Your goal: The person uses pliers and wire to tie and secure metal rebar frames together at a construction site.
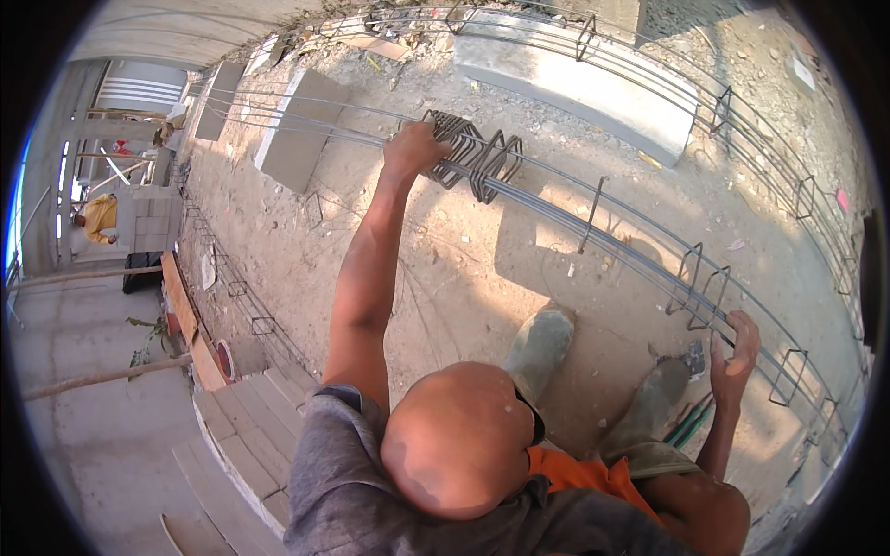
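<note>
Long steel rebars point(575, 222) run diagonally across the sandy ground, from upper left to lower right. A tight bundle of bent steel stirrups point(477, 157) is threaded on them. My left hand point(414, 148) reaches far out and grips the left end of that bundle. My right hand point(735, 357) has its fingers curled over the rebars at the lower right, beside two spaced stirrups point(700, 287). Two muddy rubber boots point(542, 345) stand just below the bars. A bare head and a grey shirt fill the bottom of the view.
A second rebar cage point(723, 107) lies beyond a long concrete block point(575, 79). A flat concrete slab point(301, 134) lies at upper left, stacked concrete blocks point(246, 435) at lower left. A green-handled tool point(691, 422) lies by the boots. A person in yellow point(97, 218) is far left.
</note>
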A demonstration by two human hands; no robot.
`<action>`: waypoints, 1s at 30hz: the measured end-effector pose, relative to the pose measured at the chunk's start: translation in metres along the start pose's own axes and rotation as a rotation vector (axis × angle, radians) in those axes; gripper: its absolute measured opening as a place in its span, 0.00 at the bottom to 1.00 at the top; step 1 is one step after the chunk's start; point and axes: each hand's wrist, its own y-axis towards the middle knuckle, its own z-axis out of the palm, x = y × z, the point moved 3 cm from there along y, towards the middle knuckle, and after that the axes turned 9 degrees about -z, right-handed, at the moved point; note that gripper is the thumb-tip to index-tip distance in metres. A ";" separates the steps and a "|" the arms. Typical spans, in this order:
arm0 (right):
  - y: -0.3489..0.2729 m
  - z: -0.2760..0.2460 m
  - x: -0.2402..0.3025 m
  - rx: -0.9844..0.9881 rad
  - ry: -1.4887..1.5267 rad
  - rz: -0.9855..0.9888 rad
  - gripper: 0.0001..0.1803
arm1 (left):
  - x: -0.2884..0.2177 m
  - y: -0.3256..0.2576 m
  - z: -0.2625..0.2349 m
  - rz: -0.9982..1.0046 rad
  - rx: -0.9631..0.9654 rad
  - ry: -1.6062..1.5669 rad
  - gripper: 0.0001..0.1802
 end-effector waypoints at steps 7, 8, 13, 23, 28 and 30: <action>0.000 -0.004 -0.005 0.010 -0.035 -0.006 0.18 | 0.086 0.049 -0.008 -0.176 -0.470 0.125 0.17; -0.001 -0.005 -0.005 0.012 -0.043 -0.017 0.19 | 0.103 0.058 -0.012 -0.251 -0.520 0.168 0.16; -0.001 0.004 -0.003 0.041 -0.015 -0.011 0.21 | 0.162 0.082 -0.029 -0.599 -0.797 0.251 0.17; -0.002 -0.001 -0.009 0.032 -0.059 -0.011 0.20 | -0.079 -0.069 -0.007 0.259 -0.042 -0.091 0.32; -0.008 0.002 -0.004 0.041 -0.052 -0.012 0.21 | -0.050 -0.053 0.010 0.134 0.012 -0.046 0.26; -0.007 0.002 -0.002 0.035 -0.052 -0.008 0.22 | -0.030 -0.041 0.004 0.071 -0.146 0.002 0.24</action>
